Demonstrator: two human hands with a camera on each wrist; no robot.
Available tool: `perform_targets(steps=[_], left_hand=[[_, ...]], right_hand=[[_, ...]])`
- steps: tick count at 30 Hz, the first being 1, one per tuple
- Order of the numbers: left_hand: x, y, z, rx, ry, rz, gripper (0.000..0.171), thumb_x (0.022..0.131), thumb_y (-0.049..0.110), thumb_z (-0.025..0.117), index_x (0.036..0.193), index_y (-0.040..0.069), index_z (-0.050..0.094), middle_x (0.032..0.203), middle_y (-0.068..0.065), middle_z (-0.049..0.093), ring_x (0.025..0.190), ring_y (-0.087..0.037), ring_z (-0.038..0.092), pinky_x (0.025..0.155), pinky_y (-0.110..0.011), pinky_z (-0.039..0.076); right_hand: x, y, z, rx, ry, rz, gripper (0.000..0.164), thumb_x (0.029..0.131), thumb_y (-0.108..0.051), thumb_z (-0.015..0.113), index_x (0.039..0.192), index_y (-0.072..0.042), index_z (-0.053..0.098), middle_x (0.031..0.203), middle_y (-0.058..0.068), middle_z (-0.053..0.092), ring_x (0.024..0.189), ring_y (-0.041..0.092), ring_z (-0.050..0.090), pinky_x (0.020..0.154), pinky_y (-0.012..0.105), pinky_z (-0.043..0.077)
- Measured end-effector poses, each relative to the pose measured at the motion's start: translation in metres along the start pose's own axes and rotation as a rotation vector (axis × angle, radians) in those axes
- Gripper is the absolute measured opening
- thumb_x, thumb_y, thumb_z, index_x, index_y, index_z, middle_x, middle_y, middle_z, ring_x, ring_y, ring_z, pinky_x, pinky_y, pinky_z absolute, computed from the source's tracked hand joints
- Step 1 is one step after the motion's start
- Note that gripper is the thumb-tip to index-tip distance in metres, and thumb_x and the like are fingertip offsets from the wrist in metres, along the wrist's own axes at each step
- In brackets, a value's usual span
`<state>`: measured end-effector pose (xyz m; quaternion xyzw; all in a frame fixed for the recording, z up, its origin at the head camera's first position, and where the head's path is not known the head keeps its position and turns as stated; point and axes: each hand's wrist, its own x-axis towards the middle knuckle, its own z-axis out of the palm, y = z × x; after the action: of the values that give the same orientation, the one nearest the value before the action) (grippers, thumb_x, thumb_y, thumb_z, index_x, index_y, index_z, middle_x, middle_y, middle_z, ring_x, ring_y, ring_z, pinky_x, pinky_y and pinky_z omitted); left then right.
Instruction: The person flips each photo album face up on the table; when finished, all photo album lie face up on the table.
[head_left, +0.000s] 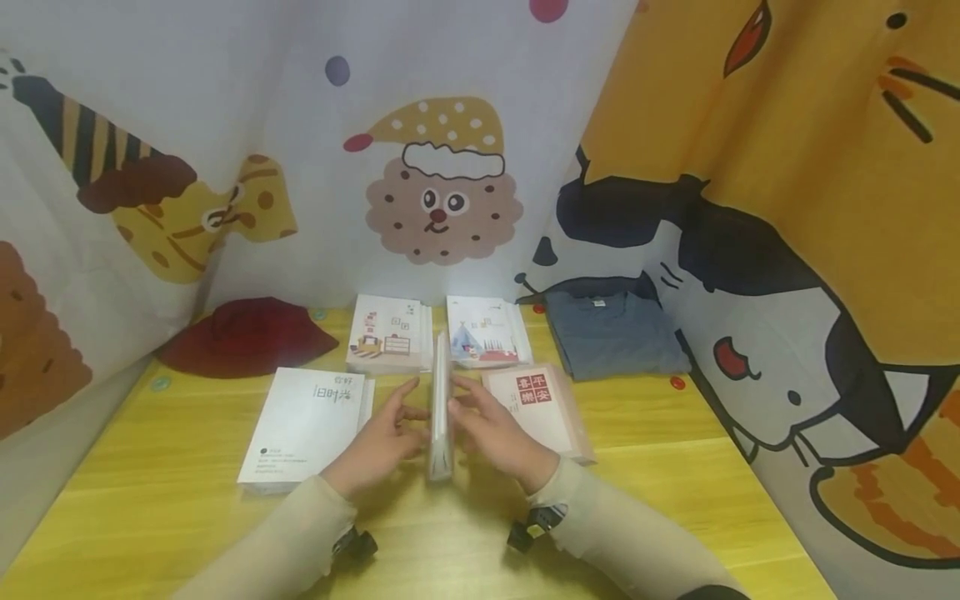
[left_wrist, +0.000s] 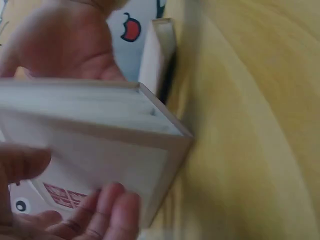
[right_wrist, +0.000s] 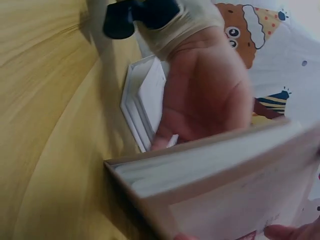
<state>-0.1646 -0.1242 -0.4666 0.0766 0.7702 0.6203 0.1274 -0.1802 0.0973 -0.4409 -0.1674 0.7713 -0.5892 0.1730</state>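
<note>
One thick pale hardcover book (head_left: 441, 417) stands on its edge on the table between both hands, its page edges showing. The left wrist view shows a red square print (left_wrist: 65, 195) on its cover. On the left side is my left hand (head_left: 381, 442), fingers loosely bent and spread near the cover without closing round it. My right hand (head_left: 498, 433) rests its fingers along the opposite cover. Beside the left hand lies a white book stack (head_left: 307, 425); by the right hand lies a beige book (head_left: 540, 408) with red square print.
Two more illustrated book stacks (head_left: 386, 333) (head_left: 483, 329) lie behind the upright book. A dark red hat (head_left: 251, 337) is at the back left and a folded grey-blue shirt (head_left: 615, 333) at the back right of the yellow table (head_left: 637, 517). A printed curtain (head_left: 300, 125) hangs behind.
</note>
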Motion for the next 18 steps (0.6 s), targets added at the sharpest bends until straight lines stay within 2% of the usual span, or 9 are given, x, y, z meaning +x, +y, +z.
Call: perform_targets(steps=[4,6,10,14,16,18], left_hand=[[0.0,-0.004,0.002,0.066,-0.003,-0.06,0.092,0.097,0.024,0.075,0.169,0.012,0.018,0.145,-0.027,0.058,0.119,-0.04,0.067,0.088,-0.054,0.063],[0.0,-0.005,0.002,0.103,-0.002,-0.067,0.093,0.095,0.024,0.077,0.168,0.01,0.021,0.148,-0.03,0.055,0.128,-0.047,0.061,0.093,-0.06,0.06],[0.001,-0.005,0.003,0.165,-0.006,-0.077,0.095,0.093,0.027,0.08,0.167,0.009,0.025,0.153,-0.033,0.049,0.138,-0.054,0.051,0.102,-0.068,0.053],[0.001,-0.005,0.002,0.195,-0.01,-0.085,0.096,0.092,0.027,0.081,0.167,0.005,0.025,0.16,-0.031,0.042,0.145,-0.053,0.043,0.113,-0.07,0.042],[0.0,-0.004,0.001,0.216,-0.004,-0.082,0.095,0.092,0.026,0.081,0.166,0.003,0.026,0.161,-0.031,0.041,0.147,-0.053,0.041,0.118,-0.071,0.036],[-0.001,-0.004,-0.001,0.227,0.002,-0.093,0.094,0.092,0.028,0.08,0.166,0.003,0.026,0.161,-0.031,0.041,0.147,-0.053,0.04,0.119,-0.071,0.033]], right_hand=[[-0.001,-0.001,-0.002,0.062,-0.004,0.009,0.063,0.11,-0.039,0.052,0.165,-0.016,0.032,0.148,0.029,0.054,0.118,0.043,0.068,0.084,0.057,0.064],[-0.001,-0.001,-0.003,0.08,-0.001,-0.001,0.065,0.107,-0.033,0.057,0.164,-0.015,0.033,0.144,0.029,0.056,0.113,0.04,0.07,0.081,0.053,0.065],[0.001,-0.002,-0.007,-0.008,0.041,-0.019,0.079,0.096,-0.022,0.071,0.165,-0.019,0.032,0.133,0.025,0.061,0.105,0.032,0.071,0.079,0.043,0.066],[0.001,-0.002,-0.012,-0.099,0.08,-0.016,0.1,0.088,-0.012,0.079,0.169,-0.024,0.022,0.135,0.027,0.062,0.103,0.032,0.073,0.081,0.041,0.065],[0.001,-0.003,-0.015,-0.127,0.076,-0.012,0.102,0.087,-0.01,0.079,0.17,-0.025,0.022,0.139,0.027,0.061,0.104,0.031,0.073,0.083,0.04,0.065],[0.001,-0.003,-0.018,-0.166,0.055,-0.014,0.094,0.089,-0.01,0.078,0.168,-0.022,0.029,0.14,0.024,0.063,0.105,0.027,0.073,0.085,0.038,0.064]])
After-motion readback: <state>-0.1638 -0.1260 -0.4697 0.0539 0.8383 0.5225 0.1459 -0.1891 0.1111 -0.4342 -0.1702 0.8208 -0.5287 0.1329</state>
